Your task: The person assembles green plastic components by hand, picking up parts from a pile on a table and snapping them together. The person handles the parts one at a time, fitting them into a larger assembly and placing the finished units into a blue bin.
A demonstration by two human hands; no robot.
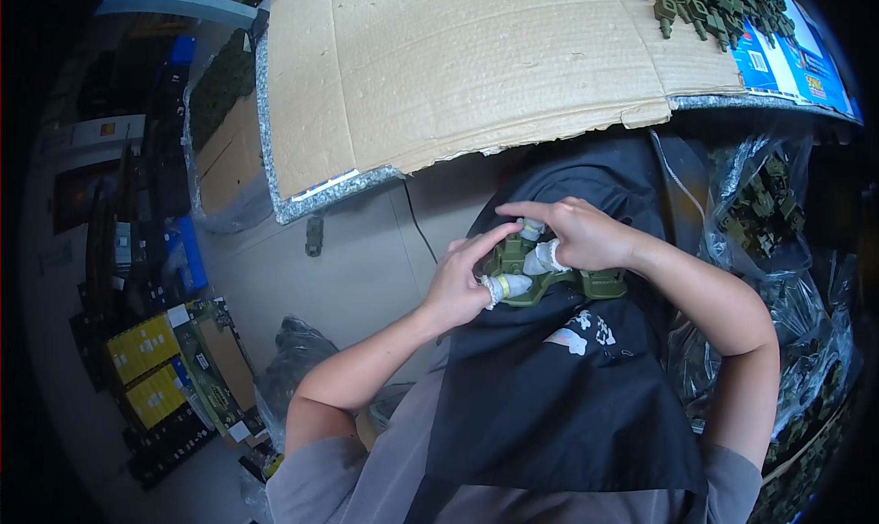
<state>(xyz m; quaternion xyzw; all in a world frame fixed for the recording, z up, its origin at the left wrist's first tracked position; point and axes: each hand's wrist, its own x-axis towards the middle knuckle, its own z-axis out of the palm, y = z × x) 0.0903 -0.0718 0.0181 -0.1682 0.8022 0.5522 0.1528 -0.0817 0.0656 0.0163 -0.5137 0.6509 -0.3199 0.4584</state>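
An olive-green moulded plastic part (602,285) rests on the dark apron (558,414) over my lap. My left hand (458,284) grips its left side, the covered thumb pressing on the top and the index finger reaching toward my other hand. From the right, my right hand (581,234) holds the part's upper middle, its thumb pressed down and its index finger stretched out to the left. White cloth covers with yellow bands wrap some of my fingertips. My fingers hide much of the part's left half.
A cardboard-covered table (485,57) stands ahead, with a pile of small green plastic pieces (723,6) at its far right. Clear plastic bags (765,203) of green pieces are at my right. One green piece (314,236) lies on the floor. Yellow boxes (146,373) sit at left.
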